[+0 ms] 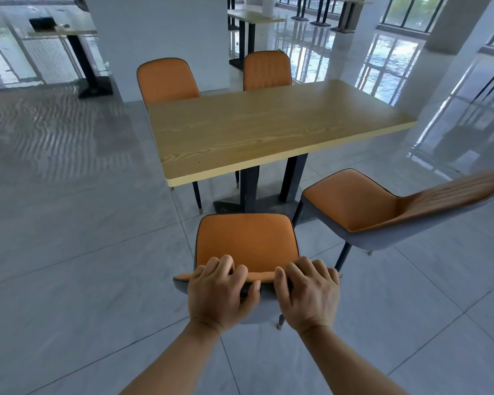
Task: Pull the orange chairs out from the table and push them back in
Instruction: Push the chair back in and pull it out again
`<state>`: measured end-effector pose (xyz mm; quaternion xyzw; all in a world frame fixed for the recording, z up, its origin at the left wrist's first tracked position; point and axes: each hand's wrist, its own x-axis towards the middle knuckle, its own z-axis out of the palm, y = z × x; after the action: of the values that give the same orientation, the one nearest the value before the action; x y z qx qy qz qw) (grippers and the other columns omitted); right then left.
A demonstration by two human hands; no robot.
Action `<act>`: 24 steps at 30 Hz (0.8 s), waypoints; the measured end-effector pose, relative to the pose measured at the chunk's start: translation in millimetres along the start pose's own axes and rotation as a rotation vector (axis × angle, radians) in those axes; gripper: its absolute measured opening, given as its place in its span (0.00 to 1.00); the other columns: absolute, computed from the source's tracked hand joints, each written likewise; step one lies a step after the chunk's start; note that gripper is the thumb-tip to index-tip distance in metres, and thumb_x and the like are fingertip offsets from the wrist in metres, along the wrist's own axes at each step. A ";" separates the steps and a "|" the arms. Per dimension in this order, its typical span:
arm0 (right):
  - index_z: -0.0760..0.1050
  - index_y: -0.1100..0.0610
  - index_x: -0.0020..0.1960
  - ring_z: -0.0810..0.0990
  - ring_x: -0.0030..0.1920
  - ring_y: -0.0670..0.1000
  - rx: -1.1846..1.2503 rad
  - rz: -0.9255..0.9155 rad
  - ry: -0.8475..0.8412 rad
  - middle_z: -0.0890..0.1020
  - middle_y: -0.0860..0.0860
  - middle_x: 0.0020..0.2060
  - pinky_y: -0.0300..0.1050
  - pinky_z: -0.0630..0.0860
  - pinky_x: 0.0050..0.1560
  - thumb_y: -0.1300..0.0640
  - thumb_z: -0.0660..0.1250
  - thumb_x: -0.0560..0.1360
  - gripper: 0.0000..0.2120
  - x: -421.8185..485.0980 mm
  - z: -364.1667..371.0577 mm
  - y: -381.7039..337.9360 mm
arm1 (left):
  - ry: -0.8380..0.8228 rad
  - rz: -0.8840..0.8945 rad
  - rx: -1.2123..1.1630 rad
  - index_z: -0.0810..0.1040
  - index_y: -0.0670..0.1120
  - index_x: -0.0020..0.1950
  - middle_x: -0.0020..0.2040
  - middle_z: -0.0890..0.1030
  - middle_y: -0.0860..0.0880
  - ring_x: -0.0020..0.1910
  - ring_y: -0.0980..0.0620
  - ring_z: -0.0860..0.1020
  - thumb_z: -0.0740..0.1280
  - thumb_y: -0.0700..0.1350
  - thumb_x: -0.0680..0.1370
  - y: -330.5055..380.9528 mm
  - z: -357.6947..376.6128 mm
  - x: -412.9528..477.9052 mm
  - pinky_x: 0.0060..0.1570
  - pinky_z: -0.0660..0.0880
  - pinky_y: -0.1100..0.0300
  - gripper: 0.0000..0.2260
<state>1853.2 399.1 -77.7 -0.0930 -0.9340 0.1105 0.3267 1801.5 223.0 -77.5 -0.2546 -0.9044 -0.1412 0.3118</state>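
An orange chair (247,239) with a grey shell stands directly below me, clear of the wooden table (268,129). My left hand (218,292) and my right hand (308,292) both grip the top edge of its backrest, fingers curled over the front. A second orange chair (354,203) stands to the right, also away from the table and turned at an angle. Two more orange chairs, one at far left (167,79) and one at far right (267,70), are tucked in on the table's opposite side.
A white pillar (160,29) rises behind the far chairs. Other tables (63,32) stand at the back left and back centre. Another pillar (451,52) is at the right. Glossy grey floor tiles surround the table.
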 end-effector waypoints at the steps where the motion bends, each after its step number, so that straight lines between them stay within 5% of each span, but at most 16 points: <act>1: 0.73 0.50 0.34 0.70 0.36 0.54 -0.003 -0.001 0.004 0.75 0.47 0.35 0.50 0.65 0.41 0.44 0.58 0.79 0.18 3.0 2.4 0.4 | -0.002 0.004 0.000 0.72 0.49 0.36 0.34 0.73 0.49 0.33 0.49 0.70 0.55 0.60 0.79 -1.9 2.4 2.9 0.34 0.66 0.58 0.19; 24: 0.72 0.50 0.35 0.71 0.37 0.53 0.056 -0.027 -0.035 0.73 0.46 0.34 0.51 0.66 0.42 0.44 0.58 0.80 0.18 76.1 48.0 24.2 | -0.110 -0.060 0.017 0.73 0.49 0.38 0.35 0.73 0.49 0.34 0.49 0.70 0.55 0.59 0.79 -16.0 49.6 67.1 0.35 0.66 0.56 0.18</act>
<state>1766.9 434.0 -75.9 -0.0695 -0.9372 0.1340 0.3144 1722.9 255.2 -74.4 -0.2323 -0.9285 -0.1287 0.2596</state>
